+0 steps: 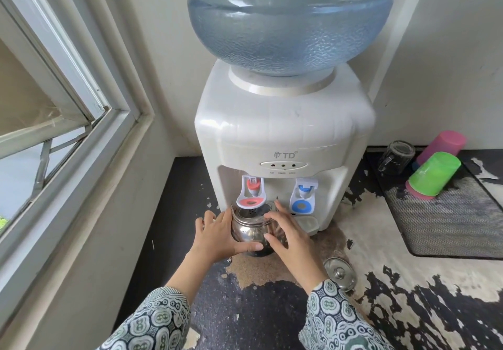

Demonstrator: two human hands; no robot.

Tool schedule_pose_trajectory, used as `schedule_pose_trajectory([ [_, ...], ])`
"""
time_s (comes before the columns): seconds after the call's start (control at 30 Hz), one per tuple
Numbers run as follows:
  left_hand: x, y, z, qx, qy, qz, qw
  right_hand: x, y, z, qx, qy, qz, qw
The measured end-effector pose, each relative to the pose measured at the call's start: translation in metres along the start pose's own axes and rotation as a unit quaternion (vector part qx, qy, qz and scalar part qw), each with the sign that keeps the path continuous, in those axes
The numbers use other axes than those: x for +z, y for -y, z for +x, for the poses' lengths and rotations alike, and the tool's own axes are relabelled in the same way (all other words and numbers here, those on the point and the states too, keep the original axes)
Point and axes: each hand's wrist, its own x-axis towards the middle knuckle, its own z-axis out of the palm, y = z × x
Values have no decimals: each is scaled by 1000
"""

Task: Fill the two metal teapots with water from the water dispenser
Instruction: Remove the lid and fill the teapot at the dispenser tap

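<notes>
A shiny metal teapot (pixel 249 231) without its lid stands on the counter, its open top just below the red hot tap (pixel 251 192) of the white water dispenser (pixel 283 132). My left hand (pixel 215 236) cups the pot's left side, thumb across the front. On the right side lies my right hand (pixel 291 238), fingers spread and curved over the pot. The pot's lid (pixel 339 273) rests on the counter to the right. A blue tap (pixel 302 196) sits beside the red one. Only one teapot is in view.
A large blue water bottle (pixel 291 17) tops the dispenser. At the right, a dark mat (pixel 449 221) carries a green cup (pixel 432 174), a pink cup (pixel 442 144) and a glass mug (pixel 397 156). A window frame (pixel 81 121) and wall close the left side.
</notes>
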Motion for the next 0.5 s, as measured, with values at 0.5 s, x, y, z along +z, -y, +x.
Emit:
schedule_pose_trajectory([
  [0.5,3,4,3,7,-15,-19,1000,-3,-4,3,2,29,11,1000],
])
